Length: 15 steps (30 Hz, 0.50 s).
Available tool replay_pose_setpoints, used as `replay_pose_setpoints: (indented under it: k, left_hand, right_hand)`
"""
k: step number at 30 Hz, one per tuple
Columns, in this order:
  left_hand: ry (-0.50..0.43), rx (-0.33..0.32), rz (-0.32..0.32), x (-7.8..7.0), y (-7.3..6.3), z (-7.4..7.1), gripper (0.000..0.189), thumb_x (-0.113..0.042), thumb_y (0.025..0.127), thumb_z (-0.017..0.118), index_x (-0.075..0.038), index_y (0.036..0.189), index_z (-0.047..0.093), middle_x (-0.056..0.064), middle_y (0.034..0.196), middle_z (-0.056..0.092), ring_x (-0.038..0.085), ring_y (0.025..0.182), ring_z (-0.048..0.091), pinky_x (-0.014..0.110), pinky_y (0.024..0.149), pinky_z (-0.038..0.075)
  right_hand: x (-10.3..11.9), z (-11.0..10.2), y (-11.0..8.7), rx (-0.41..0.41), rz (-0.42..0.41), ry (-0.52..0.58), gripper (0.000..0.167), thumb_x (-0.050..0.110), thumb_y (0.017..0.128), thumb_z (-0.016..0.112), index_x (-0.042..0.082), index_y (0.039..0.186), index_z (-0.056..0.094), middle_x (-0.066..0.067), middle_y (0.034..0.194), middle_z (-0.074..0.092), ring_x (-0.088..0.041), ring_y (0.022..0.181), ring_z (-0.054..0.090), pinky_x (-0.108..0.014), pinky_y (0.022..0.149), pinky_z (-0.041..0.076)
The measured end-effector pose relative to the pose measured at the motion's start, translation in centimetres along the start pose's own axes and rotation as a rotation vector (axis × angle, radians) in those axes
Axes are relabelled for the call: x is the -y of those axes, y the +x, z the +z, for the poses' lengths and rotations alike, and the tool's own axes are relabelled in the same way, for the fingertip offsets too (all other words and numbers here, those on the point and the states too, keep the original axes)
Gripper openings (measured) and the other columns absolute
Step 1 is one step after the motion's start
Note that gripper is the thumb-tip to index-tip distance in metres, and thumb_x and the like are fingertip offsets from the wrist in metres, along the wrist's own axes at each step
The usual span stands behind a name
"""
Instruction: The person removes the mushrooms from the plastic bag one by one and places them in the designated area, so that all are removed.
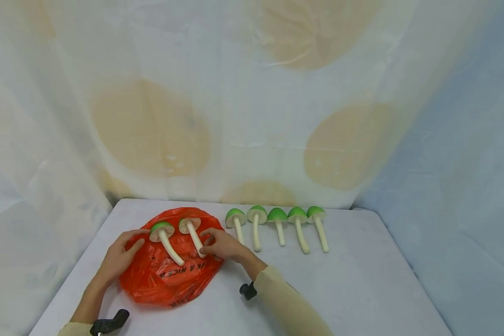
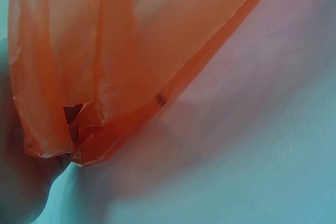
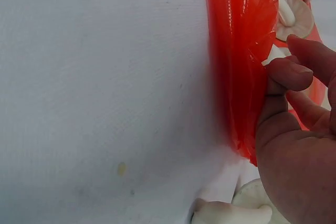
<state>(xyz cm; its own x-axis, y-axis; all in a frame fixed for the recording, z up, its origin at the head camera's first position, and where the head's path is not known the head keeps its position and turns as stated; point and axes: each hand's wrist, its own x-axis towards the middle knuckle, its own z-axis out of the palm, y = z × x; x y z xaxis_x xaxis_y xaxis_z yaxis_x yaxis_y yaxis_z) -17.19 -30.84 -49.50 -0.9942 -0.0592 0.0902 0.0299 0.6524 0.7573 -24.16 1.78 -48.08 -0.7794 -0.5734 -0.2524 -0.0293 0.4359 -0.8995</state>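
A red plastic bag (image 1: pixel 172 289) with dark lettering lies spread on the white table. On it rest two toy mushrooms with green caps and white stems, a left mushroom (image 1: pixel 170 247) and a right mushroom (image 1: pixel 194 238). My left hand (image 1: pixel 117 256) is at the bag's left edge, its fingertips beside the left mushroom's cap and the thumb apart from them. Over the bag's right side, my right hand (image 1: pixel 222 245) has loosely bent fingers and its thumb tip close by the right mushroom's stem. The right wrist view shows a gap between thumb and forefinger.
To the right of the bag, several more green-capped mushrooms (image 1: pixel 277 215) lie in a row along the back of the table (image 1: pixel 353 284), stems toward me. Behind the table hangs a pale curtain (image 1: pixel 252 116) with tan circles. Each wrist carries a black camera mount (image 1: pixel 248 291).
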Motion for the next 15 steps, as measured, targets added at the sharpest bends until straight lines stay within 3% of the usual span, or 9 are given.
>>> replay_pose_setpoints:
  k: [15]
  left_hand:
    - [-0.001,0.008,-0.004,-0.07,0.1,-0.06,0.042,-0.034,0.106,0.05,-0.009,0.14,0.055,0.024,0.144,0.046,0.047,0.134,0.039,0.074,0.104,0.035]
  right_hand:
    - [-0.07,0.64,0.79,-0.023,0.002,-0.06,0.043,0.017,0.089,0.077,0.017,0.129,0.063,0.002,0.093,0.066,-0.014,0.068,0.058,-0.024,0.054,0.049]
